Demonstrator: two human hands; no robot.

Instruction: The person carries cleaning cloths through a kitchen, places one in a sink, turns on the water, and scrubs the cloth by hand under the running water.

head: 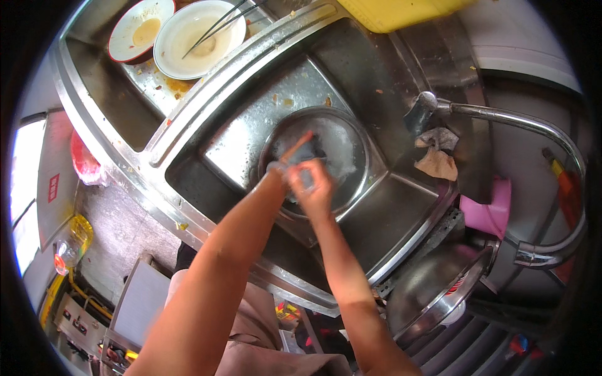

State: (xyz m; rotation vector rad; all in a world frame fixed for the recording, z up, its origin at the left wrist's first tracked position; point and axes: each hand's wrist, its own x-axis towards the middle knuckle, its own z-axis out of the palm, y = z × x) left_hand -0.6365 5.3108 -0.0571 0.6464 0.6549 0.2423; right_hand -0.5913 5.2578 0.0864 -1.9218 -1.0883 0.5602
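Both of my hands are low over a round metal basin [364,155] that stands in the near stainless steel sink compartment. Whitish, cloudy water or suds show inside it. My right hand [316,184] has its fingers curled around a greyish, wet-looking thing [306,178], perhaps a cloth. Just beyond the right hand, my left hand [294,149] is seen edge-on and blurred, with a pale band at the wrist. Dark grey material [308,151] lies beside its fingers; whether the left hand grips it is unclear.
In the other sink compartment, a red-rimmed bowl [123,47] and a white bowl [169,51] holding chopsticks [214,28] contain liquid. A faucet [522,114] and crumpled cloths [436,162] are right. Further out are a pink plastic container [494,207], a large metal pan [414,277] and a yellow item [400,11].
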